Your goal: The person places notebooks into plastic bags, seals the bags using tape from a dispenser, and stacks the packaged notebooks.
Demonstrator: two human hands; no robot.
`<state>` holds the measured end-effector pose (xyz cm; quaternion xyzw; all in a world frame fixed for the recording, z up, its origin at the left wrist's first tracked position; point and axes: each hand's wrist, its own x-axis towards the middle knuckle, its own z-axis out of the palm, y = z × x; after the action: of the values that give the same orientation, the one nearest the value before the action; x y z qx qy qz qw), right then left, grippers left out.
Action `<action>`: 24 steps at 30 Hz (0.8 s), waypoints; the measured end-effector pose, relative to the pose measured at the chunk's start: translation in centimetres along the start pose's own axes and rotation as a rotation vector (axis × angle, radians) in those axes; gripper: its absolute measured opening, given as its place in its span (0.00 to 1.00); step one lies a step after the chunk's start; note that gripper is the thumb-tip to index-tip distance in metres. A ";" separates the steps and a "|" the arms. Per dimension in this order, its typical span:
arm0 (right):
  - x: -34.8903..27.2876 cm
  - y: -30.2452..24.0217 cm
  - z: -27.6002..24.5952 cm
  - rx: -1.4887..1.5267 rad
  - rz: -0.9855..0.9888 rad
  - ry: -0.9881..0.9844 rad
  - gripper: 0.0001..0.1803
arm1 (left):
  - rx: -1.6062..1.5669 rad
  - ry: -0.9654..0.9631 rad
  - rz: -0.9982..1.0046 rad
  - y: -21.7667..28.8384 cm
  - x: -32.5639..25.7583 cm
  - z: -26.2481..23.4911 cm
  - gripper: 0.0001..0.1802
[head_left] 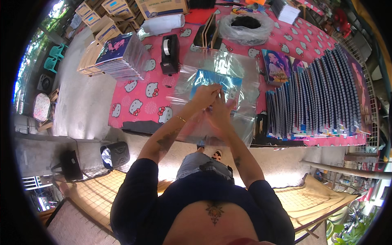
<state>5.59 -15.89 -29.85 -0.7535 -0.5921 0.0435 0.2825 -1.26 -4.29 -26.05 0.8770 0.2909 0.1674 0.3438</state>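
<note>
A spiral notebook with a blue cover lies in front of me, with clear plastic sheets spread under and around it. Over the notebook my left hand and my right hand meet at the fingertips. The fingers of both are drawn together in a pinch. Whatever is between them is too small or hidden to make out. Parts of the notebook's lower half are covered by my hands and wrists.
A black tape dispenser stands beyond my left hand. Plastic-wrapped notebooks are stacked at the left, near cardboard boxes. Rows of spiral notebooks fill the right. A plastic-wrapped roll sits at the back of the pink-covered table.
</note>
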 end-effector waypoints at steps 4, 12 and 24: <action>0.0 3.6 0.6 0.406 0.038 0.168 0.43 | 0.084 0.000 0.109 -0.6 0.2 0.2 0.17; 1.3 3.0 -6.4 -0.430 -0.205 -0.113 0.44 | 0.375 0.035 0.299 -0.9 -0.9 1.4 0.22; 1.6 1.5 -7.7 -0.409 -0.199 -0.223 0.41 | -0.058 0.700 -0.331 -17.1 -0.6 -15.8 0.18</action>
<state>10.46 -17.49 -23.68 -0.7235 -0.6874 -0.0226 0.0599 -16.29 13.49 -26.91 0.6978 0.5235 0.4071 0.2709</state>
